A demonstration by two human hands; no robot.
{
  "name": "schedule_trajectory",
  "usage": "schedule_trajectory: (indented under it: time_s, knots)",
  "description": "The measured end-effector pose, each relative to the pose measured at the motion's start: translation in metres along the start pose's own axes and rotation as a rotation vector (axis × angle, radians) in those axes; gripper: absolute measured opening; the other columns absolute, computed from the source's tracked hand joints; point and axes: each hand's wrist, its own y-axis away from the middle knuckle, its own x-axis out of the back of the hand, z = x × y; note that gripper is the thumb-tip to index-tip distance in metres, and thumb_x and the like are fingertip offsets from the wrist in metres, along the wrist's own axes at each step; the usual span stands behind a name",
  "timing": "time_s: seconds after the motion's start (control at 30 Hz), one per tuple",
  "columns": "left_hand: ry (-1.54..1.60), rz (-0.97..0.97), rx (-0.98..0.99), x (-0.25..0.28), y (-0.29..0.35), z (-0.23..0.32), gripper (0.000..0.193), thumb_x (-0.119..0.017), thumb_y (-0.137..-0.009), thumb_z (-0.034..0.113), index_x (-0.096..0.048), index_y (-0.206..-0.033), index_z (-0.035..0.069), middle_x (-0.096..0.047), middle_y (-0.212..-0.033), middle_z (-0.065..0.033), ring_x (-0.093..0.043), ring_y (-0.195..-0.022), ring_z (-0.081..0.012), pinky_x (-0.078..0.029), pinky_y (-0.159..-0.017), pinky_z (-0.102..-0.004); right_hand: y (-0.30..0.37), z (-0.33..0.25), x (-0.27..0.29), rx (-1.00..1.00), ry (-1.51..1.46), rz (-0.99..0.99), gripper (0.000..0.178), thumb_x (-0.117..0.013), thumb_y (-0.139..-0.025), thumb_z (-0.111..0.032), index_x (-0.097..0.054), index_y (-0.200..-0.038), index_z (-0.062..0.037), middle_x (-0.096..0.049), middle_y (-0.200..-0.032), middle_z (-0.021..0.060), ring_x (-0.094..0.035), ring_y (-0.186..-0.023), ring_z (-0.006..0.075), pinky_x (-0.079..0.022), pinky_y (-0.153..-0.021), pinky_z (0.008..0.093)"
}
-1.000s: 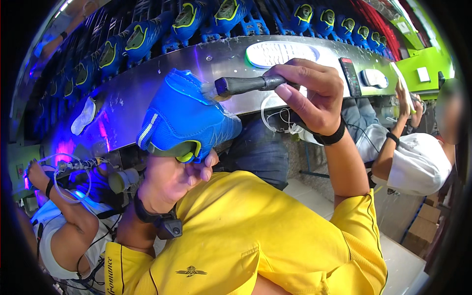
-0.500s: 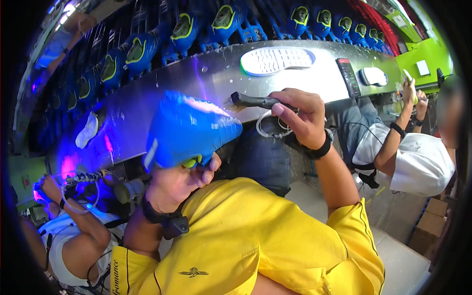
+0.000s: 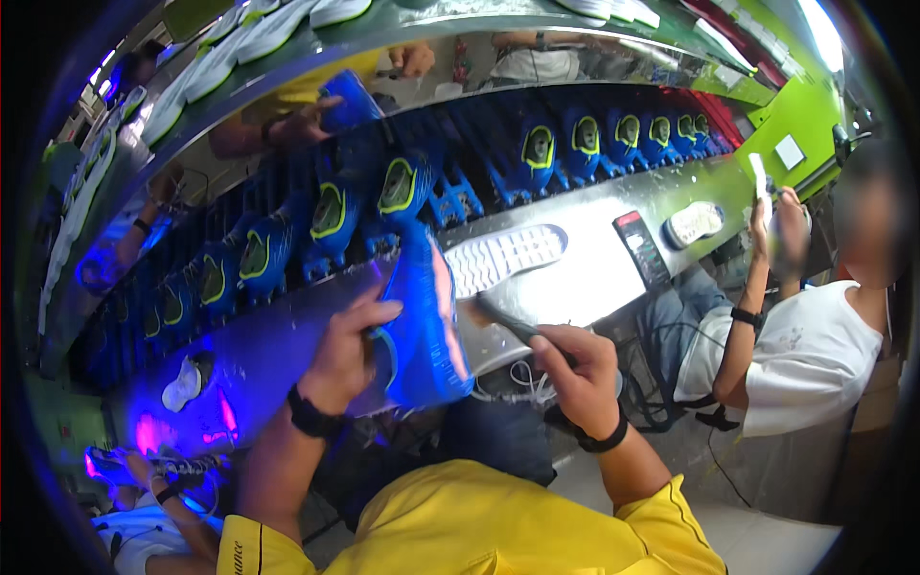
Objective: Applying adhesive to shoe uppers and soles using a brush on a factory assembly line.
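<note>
My left hand (image 3: 337,356) grips a blue shoe upper (image 3: 414,331) by its side, fingers closed round it. The upper is held on end, with its pale pinkish bottom edge facing right. My right hand (image 3: 586,374) is closed on the dark handle of a brush (image 3: 516,326). The brush's bristles are close to the upper's pale edge; whether they touch it I cannot tell. Just beyond them, a white shoe sole (image 3: 508,257) with a grooved face lies on the brightly lit metal bench (image 3: 585,287).
Several blue uppers with yellow-green collars (image 3: 329,211) stand in a row on a rack behind the bench. Right of the sole lie a black-and-red slab (image 3: 642,249) and a smaller sole (image 3: 694,223). A shelf above holds more soles (image 3: 278,34). People in white work at both sides.
My view has tilted up, bringing the upper shelf in. The blue upper has turned from lying sideways to standing on end. My right hand has brought the brush nearer its pale edge.
</note>
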Motion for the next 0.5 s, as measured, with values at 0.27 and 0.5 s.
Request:
schedule_trajectory:
  time_s: [0.27, 0.5]
  knots:
    - [-1.632, 0.24, -0.601, -0.057, -0.245, 0.052, 0.081, -0.093, -0.067, 0.037, -0.064, -0.137, 0.009, -0.073, -0.122, -0.0213, -0.072, -0.115, -0.0379, -0.056, -0.103, -0.0449, 0.02, 0.011, 0.027, -0.258, -0.208, 0.183, 0.016, -0.069, -0.102, -0.005, -0.075, -0.11, 0.0079, -0.068, -0.079, 0.0027, -0.062, -0.074, 0.0083, -0.047, -0.068, 0.0244]
    - [-1.866, 0.109, -0.654, -0.017, -0.352, 0.017, 0.061, -0.083, -0.086, 0.039, -0.07, -0.137, 0.009, -0.072, -0.13, -0.0231, -0.067, -0.122, -0.0413, -0.053, -0.107, -0.048, 0.024, 0.024, 0.034, -0.303, -0.189, 0.203, 0.018, -0.068, -0.103, -0.005, -0.075, -0.112, 0.0084, -0.07, -0.081, 0.0032, -0.063, -0.075, 0.0089, -0.049, -0.07, 0.0247]
